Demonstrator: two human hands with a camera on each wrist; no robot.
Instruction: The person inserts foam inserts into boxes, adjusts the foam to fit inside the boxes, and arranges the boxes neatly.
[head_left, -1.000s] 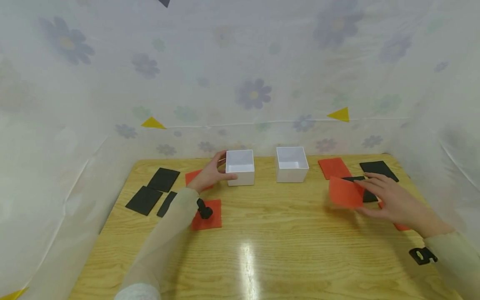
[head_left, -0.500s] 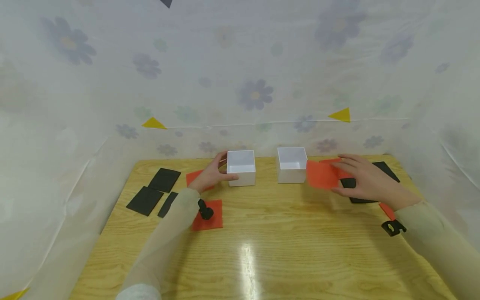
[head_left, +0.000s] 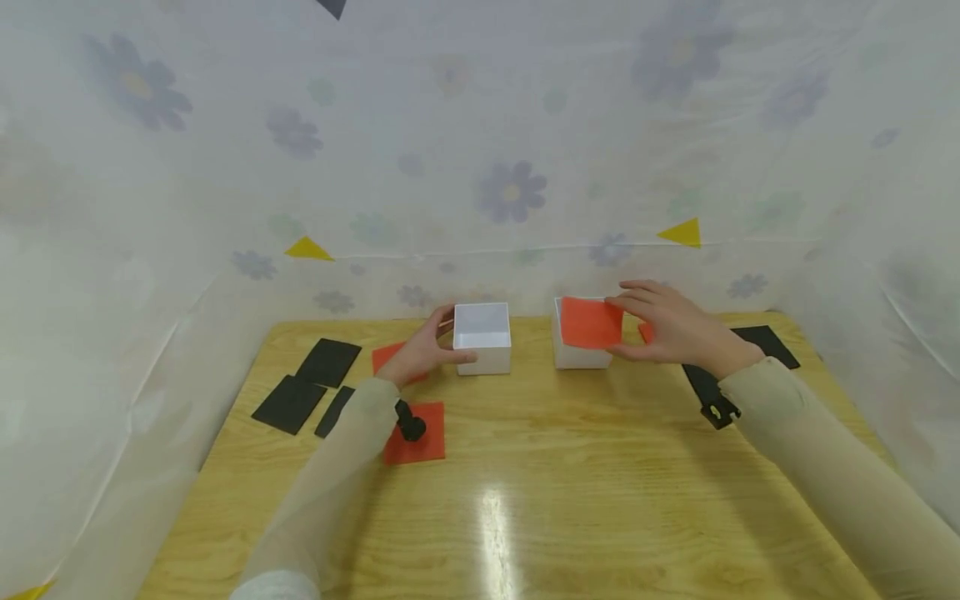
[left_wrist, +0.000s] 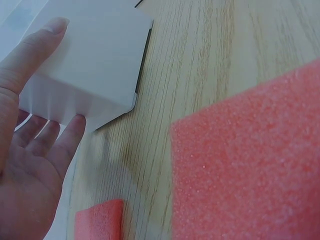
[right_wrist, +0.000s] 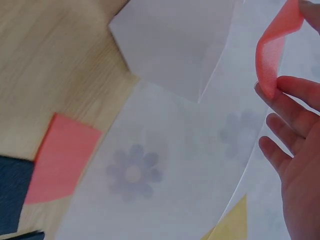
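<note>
While the head view looks down the bench (head_left: 540, 500), the right hand (head_left: 678, 329) holds a red foam square (head_left: 591, 322) over the mouth of the right white box (head_left: 573, 354), fingers above and thumb below its right edge. The left hand (head_left: 420, 348) grips the left white box (head_left: 482, 337), thumb along the near wall and fingers curled round the far left corner. Both boxes stand near the back edge of the bench, a little apart. More red foam lies under the left wrist (head_left: 415, 432) and behind the left hand (head_left: 386, 356). Black foam squares (head_left: 307, 379) sit at far left; another black piece (head_left: 765, 342) lies at far right, behind the right forearm. A flowered sheet (head_left: 480, 167) walls in the bench.

Left wrist view: the left hand (left_wrist: 30, 170) is at the white box (left_wrist: 87, 65), thumb against one wall, fingers (left_wrist: 70, 137) at the corner. A large red foam piece (left_wrist: 250, 165) fills the near right, a smaller red piece (left_wrist: 100, 220) at bottom edge.

Right wrist view: the right hand (right_wrist: 300, 150) pinches the red foam (right_wrist: 275, 47), which bends in the grasp. The white box (right_wrist: 175, 45) lies beyond. A red foam piece (right_wrist: 62, 157) and a black one (right_wrist: 12, 192) rest on the wood at left.
</note>
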